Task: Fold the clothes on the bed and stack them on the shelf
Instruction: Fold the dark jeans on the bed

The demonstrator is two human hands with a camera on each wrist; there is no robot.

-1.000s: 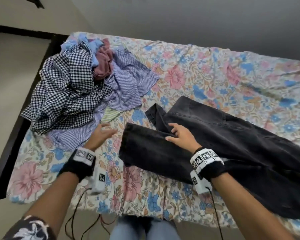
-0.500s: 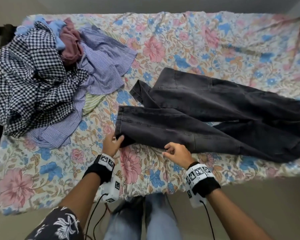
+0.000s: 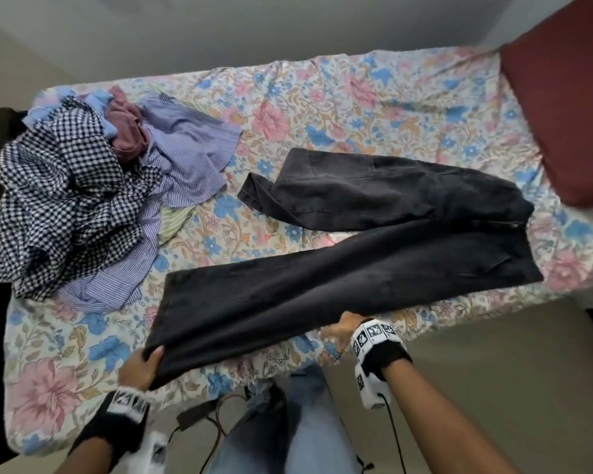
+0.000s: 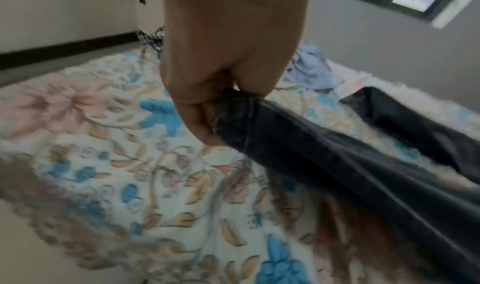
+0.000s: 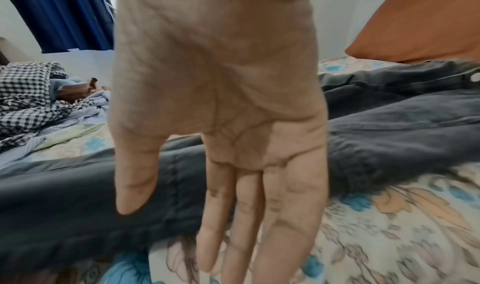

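Black jeans (image 3: 339, 278): left hand (image 3: 139, 366) grips hem, right hand (image 3: 343, 328) beside.

Left hand (image 4: 228, 66) clenched, fingers (image 4: 200, 122) curled tight; right hand (image 5: 221, 107) flat, fingers (image 5: 241, 216) straight.

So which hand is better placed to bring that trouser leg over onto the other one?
Probably the left hand. It already grips the hem of the near leg of the black trousers, so it could carry that end across. The right hand is open with straight fingers at the leg's near edge, holding nothing.

Charcoal jeans (image 3: 374, 268), seemingly floral bedsheet (image 3: 322, 107)
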